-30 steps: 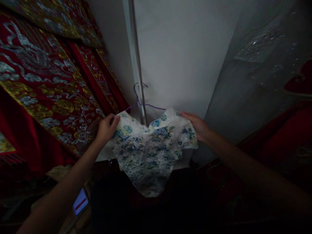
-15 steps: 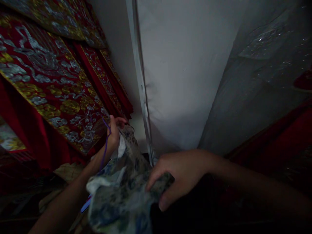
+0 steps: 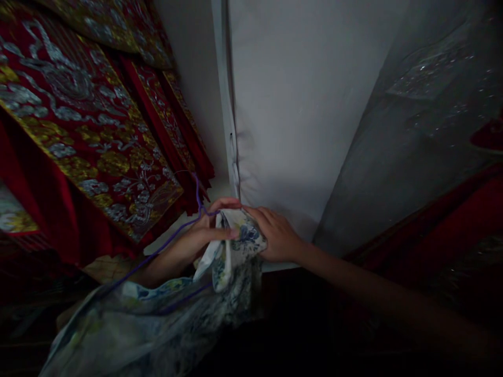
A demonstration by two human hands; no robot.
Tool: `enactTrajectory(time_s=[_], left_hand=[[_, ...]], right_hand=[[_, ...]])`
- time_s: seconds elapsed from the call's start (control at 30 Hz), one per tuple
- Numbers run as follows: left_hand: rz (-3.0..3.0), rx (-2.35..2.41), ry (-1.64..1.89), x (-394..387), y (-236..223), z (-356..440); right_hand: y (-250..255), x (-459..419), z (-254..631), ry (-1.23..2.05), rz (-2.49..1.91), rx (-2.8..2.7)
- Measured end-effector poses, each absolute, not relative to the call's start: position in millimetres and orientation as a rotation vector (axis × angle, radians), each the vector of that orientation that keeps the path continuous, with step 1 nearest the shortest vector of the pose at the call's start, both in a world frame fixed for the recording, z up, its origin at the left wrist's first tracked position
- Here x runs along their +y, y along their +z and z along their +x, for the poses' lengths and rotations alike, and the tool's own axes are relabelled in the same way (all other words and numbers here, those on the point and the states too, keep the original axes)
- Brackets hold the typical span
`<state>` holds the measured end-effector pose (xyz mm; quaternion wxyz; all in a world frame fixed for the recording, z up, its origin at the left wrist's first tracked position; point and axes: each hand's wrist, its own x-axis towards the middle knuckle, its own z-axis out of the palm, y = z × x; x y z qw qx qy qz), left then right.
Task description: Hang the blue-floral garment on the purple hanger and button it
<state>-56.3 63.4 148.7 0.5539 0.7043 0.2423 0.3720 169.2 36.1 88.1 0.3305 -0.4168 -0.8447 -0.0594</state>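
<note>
A white top [image 3: 236, 277] with blue, green and yellow flowers hangs bunched in front of me, its lower left part blurred and close to the camera. Still inside it is a thin purple wire hanger [image 3: 198, 191], its stem sticking up past the neckline. My left hand [image 3: 214, 222] is closed on the top's shoulder end, thumb lying across the cloth in front. From the other side, my right hand [image 3: 277, 235] is closed round the same bit of fabric; its fingertips are partly hidden behind the cloth.
Red costumes [image 3: 98, 120] with gold and silver embroidery hang at the left. Ahead stands a white panel [image 3: 298, 104] with a narrow metal strip [image 3: 226, 78]. Clear plastic sheeting [image 3: 393, 136] and red cloth [image 3: 463, 209] are at the right.
The top was spread between both hands; it has been turned sideways and lowered left with its hanger. My right hand let go, then took hold of the shoulder end beside my left hand.
</note>
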Motion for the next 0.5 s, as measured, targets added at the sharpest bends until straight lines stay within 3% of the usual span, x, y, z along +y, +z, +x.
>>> enactTrajectory(time_s=[0.1, 0.23, 0.4, 0.5], left_hand=[[1.832, 0.52, 0.779, 68, 136, -73], [1.982, 0.704, 1.006, 74, 125, -74], [1.828, 0.668, 1.107, 89, 128, -59], [1.663, 0.521, 0.947, 99, 134, -49]], right_hand=[[90, 33, 185, -0.146, -1.172, -2.153], [93, 23, 190, -0.148, -1.123, -2.221], [97, 13, 180, -0.171, -1.053, -2.306], [91, 11, 180, -0.171, -0.975, -2.376]])
